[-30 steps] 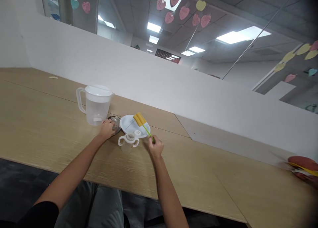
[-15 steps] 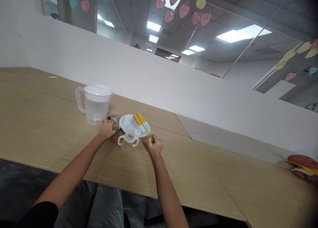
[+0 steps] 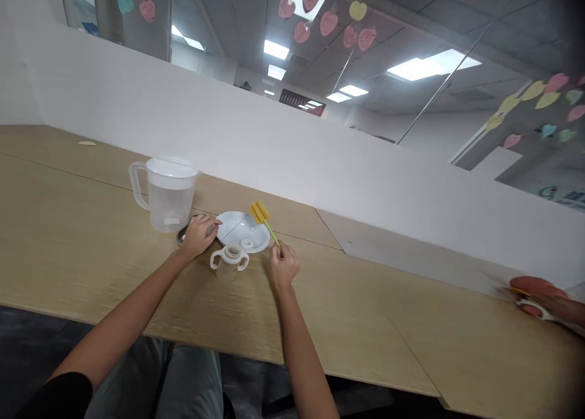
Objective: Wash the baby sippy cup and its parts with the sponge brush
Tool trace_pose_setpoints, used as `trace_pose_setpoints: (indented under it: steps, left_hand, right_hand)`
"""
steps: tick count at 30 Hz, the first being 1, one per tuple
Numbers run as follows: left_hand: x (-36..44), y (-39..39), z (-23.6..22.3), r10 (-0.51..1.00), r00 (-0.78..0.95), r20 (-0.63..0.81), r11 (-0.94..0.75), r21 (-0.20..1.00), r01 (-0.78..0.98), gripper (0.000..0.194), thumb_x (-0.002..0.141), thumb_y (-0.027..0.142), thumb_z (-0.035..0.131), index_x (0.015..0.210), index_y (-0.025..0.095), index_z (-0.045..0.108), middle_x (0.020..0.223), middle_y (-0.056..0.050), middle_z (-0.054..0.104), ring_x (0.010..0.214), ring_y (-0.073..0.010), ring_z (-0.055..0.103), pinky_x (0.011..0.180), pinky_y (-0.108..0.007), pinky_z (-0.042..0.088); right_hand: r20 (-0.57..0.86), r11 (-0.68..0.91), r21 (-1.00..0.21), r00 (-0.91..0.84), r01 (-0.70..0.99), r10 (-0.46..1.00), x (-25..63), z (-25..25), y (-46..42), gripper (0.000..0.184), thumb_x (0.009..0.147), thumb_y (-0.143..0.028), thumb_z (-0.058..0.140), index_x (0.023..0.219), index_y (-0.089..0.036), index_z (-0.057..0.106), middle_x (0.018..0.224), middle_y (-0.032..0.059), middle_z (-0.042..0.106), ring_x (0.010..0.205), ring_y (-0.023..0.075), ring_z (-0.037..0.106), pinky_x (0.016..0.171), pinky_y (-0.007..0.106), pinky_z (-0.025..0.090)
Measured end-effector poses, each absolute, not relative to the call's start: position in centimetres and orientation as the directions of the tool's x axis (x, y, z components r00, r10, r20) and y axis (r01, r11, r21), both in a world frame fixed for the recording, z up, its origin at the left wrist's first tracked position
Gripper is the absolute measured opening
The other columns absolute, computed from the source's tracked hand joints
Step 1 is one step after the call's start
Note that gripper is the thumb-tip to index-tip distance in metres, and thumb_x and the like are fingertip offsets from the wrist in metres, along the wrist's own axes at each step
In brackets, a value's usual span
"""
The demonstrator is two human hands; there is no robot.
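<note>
My right hand [image 3: 283,265] pinches the green handle of a yellow sponge brush [image 3: 259,212], whose head is raised just above the right rim of a white plate [image 3: 242,231]. My left hand [image 3: 198,235] is closed over a small clear lid on a dark coaster [image 3: 183,235], left of the plate. A two-handled clear cup [image 3: 229,262] stands on the wooden table [image 3: 68,236] between my hands. On the plate lies a small white ring [image 3: 245,243].
A clear plastic pitcher [image 3: 167,192] with water stands just behind my left hand. A white partition wall [image 3: 320,169] runs along the table's far edge. At the far right edge another person's hand [image 3: 543,297] is by a red object.
The sponge brush head has lifted off the plate and moved right. My left hand has closed further over the small lid. The view has shifted slightly.
</note>
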State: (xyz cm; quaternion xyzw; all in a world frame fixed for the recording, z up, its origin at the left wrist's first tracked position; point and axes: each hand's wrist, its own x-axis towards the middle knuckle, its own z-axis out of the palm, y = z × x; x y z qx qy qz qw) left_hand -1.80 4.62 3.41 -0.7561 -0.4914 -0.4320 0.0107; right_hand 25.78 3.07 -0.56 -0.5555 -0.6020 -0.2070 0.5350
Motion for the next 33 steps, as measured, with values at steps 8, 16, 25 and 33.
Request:
trace_pose_setpoints:
  steps: [8, 16, 25, 33]
  left_hand:
    - [3.0, 8.8, 5.5, 0.739, 0.521, 0.427, -0.673, 0.431, 0.602, 0.016, 0.071, 0.031, 0.063, 0.078, 0.025, 0.077, 0.085, -0.007, 0.073, 0.090, -0.0271, 0.063, 0.092, -0.040, 0.044]
    - [5.3, 11.0, 4.6, 0.788, 0.543, 0.291, -0.611, 0.480, 0.630, 0.014, 0.051, 0.032, 0.079, 0.052, 0.022, 0.069, 0.063, -0.007, 0.066, 0.076, -0.0286, 0.062, 0.080, -0.043, 0.049]
    - [1.8, 8.0, 5.4, 0.791, 0.140, 0.596, -0.592, 0.688, 0.420, 0.028, 0.083, 0.038, 0.055, 0.097, 0.017, 0.067, 0.125, -0.013, 0.061, 0.115, -0.0249, 0.058, 0.095, -0.039, 0.049]
    - [0.6, 6.2, 3.0, 0.855, -0.087, 0.512, -0.509, 0.859, 0.058, 0.060, 0.076, 0.063, 0.059, 0.110, 0.014, 0.059, 0.112, -0.014, 0.068, 0.104, -0.0255, 0.065, 0.094, -0.040, 0.051]
  right_hand:
    - [0.870, 0.291, -0.338, 0.179, 0.895, 0.460, 25.7, -1.1, 3.7, 0.038, 0.094, -0.037, 0.042, 0.088, -0.016, 0.072, 0.067, 0.0057, 0.063, 0.065, 0.0169, 0.054, 0.062, 0.026, 0.038]
    - [0.857, 0.305, -0.372, 0.197, 0.877, 0.477, 25.7, -1.2, 3.8, 0.040, 0.094, -0.037, 0.040, 0.085, -0.015, 0.072, 0.071, 0.0080, 0.068, 0.065, 0.0180, 0.057, 0.064, 0.027, 0.040]
    - [0.862, 0.346, -0.411, 0.236, 0.843, 0.448, 25.3, -0.8, 3.2, 0.042, 0.094, -0.040, 0.040, 0.081, -0.015, 0.070, 0.066, 0.0061, 0.066, 0.056, 0.0145, 0.053, 0.057, 0.025, 0.038]
    - [0.900, 0.572, -0.208, -0.074, 0.794, 0.430, 24.3, -0.9, 2.3, 0.036, 0.092, -0.034, 0.044, 0.069, -0.017, 0.067, 0.053, 0.0020, 0.060, 0.047, 0.0110, 0.052, 0.051, 0.022, 0.038]
